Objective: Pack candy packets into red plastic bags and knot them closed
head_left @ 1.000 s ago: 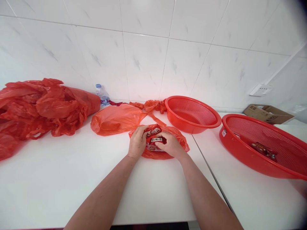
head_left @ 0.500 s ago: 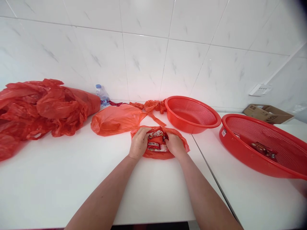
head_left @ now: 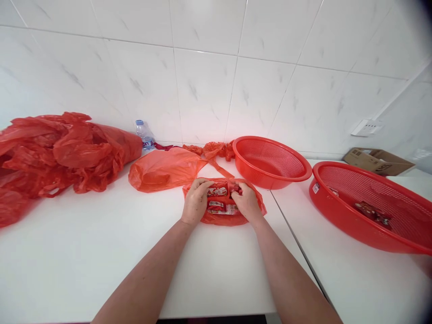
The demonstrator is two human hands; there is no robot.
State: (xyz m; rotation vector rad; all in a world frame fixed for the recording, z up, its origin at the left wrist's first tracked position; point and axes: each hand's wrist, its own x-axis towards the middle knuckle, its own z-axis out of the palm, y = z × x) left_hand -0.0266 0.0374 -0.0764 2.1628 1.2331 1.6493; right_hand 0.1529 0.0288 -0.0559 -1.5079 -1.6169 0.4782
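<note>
Packets [head_left: 218, 192] sit inside the red bag [head_left: 226, 220]; left hand [head_left: 195, 202] and right hand [head_left: 247, 202] bend fingers within it, grip unclear: light pressure should keep rows neat.

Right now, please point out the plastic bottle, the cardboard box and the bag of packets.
Plastic bottle [head_left: 144, 132]: head view, its clear side.
Cardboard box [head_left: 364, 162]: head view, its outer wall.
Bag of packets [head_left: 223, 219]: head view, its near edge.

Cannot read any print on packets [head_left: 216, 206] at centre, bottle [head_left: 144, 134] left of centre, basket sticker [head_left: 316, 188] at right.
</note>
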